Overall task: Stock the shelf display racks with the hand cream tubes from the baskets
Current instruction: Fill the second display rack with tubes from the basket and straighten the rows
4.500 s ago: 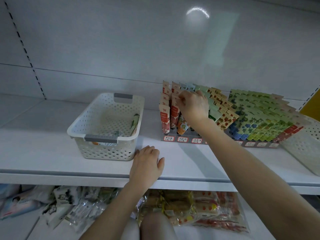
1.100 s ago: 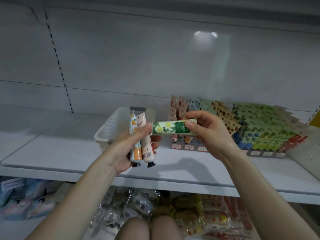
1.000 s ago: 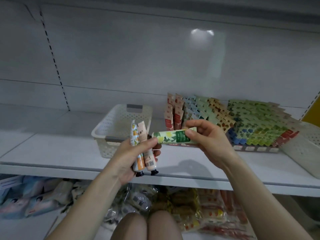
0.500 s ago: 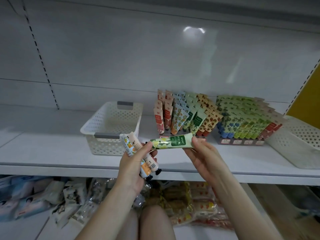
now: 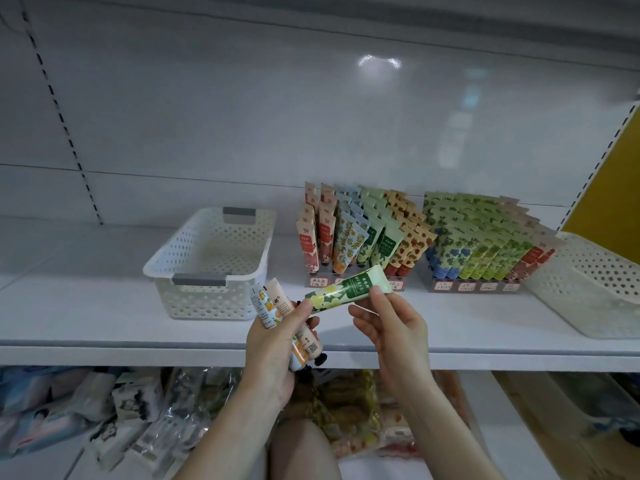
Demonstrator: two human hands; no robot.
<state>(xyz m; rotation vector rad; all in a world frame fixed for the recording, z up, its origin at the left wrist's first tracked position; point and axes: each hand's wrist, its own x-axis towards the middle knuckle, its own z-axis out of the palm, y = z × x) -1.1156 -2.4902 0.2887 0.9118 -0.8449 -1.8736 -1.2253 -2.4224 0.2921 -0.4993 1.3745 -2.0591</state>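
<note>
Head view. A green hand cream tube (image 5: 348,289) is held in the air in front of the shelf (image 5: 104,306), just before the left display rack (image 5: 320,281), with its crimped end raised toward the rack. That end is pinched in the grip of the right hand (image 5: 391,330). The cap end is touched by the thumb of the left hand (image 5: 277,344), whose grip is closed round two further tubes, an orange-patterned tube (image 5: 265,306) and a peach tube (image 5: 282,299), both cap down. A white basket (image 5: 204,299) stands left of the rack with no tube seen in it. A second rack (image 5: 474,287) and a second basket (image 5: 588,289) stand further right. Packets (image 5: 138,410) lie on the shelf below.

Possible faults, as judged: the green tube is held only at its ends and could be dropped when the left thumb is taken away. The two tubes in the left hand could slip, since its thumb is occupied. Neighbouring tubes in the crowded green row could be tipped by a skewed insertion.

Compared with the frame half a second earlier, the green tube, then nearly level, is tilted upward at its crimped end. Compared with the earliest frame, a tube then seen lying in the white basket is gone from it.
</note>
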